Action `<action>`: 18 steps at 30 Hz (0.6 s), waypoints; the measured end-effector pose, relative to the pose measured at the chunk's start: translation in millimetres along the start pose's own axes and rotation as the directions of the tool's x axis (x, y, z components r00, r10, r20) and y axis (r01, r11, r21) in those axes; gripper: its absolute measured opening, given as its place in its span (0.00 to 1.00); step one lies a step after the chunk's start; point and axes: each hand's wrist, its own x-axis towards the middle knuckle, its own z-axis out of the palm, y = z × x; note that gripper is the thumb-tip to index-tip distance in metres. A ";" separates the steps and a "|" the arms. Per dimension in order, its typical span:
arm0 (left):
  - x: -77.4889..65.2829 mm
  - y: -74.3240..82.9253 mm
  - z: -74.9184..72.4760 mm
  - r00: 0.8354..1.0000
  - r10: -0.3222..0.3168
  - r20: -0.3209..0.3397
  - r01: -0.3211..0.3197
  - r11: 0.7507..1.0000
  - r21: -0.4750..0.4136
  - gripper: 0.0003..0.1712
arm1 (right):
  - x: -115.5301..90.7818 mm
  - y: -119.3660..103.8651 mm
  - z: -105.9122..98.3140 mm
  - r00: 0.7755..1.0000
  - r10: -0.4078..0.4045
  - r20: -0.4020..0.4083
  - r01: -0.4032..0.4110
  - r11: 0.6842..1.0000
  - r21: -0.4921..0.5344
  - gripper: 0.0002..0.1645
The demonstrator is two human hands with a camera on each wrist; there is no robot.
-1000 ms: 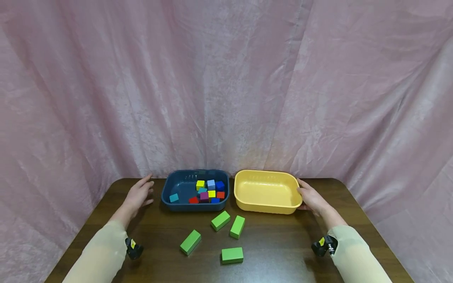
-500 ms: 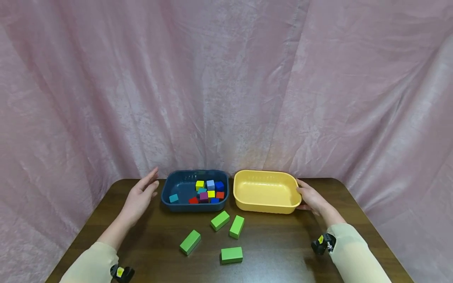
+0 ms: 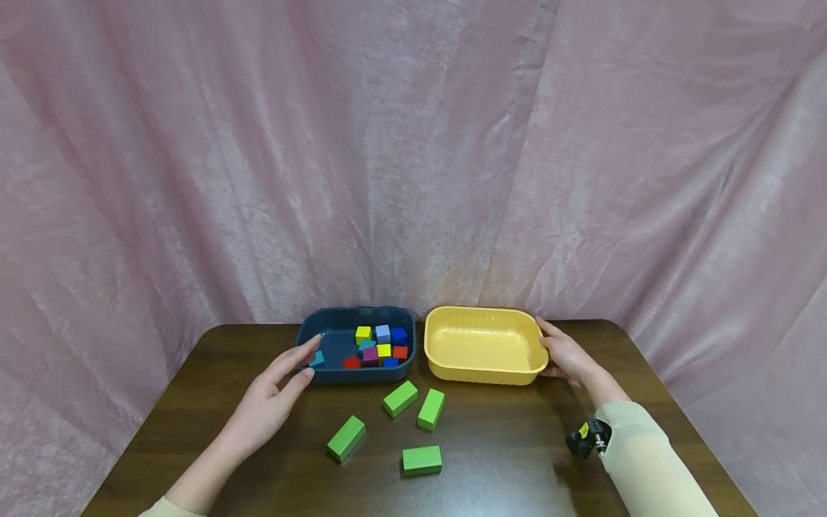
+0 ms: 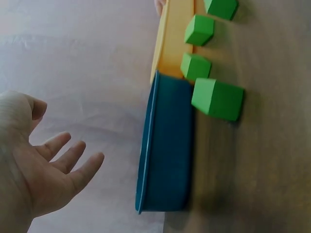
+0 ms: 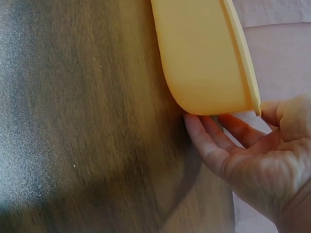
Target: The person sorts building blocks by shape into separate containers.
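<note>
A dark blue plastic tub [image 3: 316, 375] stands at the back of the table with small coloured cubes [image 3: 382, 334] in it. In the head view my left hand [image 3: 263, 411] overlaps its front left corner, fingers loosely spread and palm holding nothing. The left wrist view shows that hand [image 4: 43, 174] apart from the tub's side [image 4: 170, 145]. At the yellow tub [image 3: 481, 375], my right hand [image 3: 571, 360] holds the right end. From the right wrist, its thumb is at the rim and its fingers bend against the lower outer wall [image 5: 209, 97].
Several green blocks lie on the brown table [image 3: 504, 459] in front of the tubs, among them a block [image 3: 346, 437] at the left and a block [image 3: 422, 460] nearest me. A pink curtain [image 3: 413, 158] hangs right behind the table's back edge.
My left hand has moved from left of the blue tub to the right and toward me, now overlapping the tub's front left corner. The right hand keeps its place on the yellow tub.
</note>
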 end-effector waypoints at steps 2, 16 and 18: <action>-6.9 3.0 1.9 1.000 -0.009 0.008 0.009 1.000 0.016 0.29 | 0.2 -1.9 -0.3 1.000 0.012 0.003 -0.012 1.000 0.005 0.39; -47.1 -2.6 15.7 0.993 -0.111 0.050 0.112 0.994 -0.007 0.26 | -4.4 -3.1 -4.4 0.998 0.033 0.055 -0.036 0.997 0.062 0.44; -51.6 -3.9 19.4 0.991 -0.121 0.055 0.122 0.992 -0.024 0.26 | -5.3 -1.9 -6.4 0.998 0.029 0.062 -0.034 0.997 0.070 0.45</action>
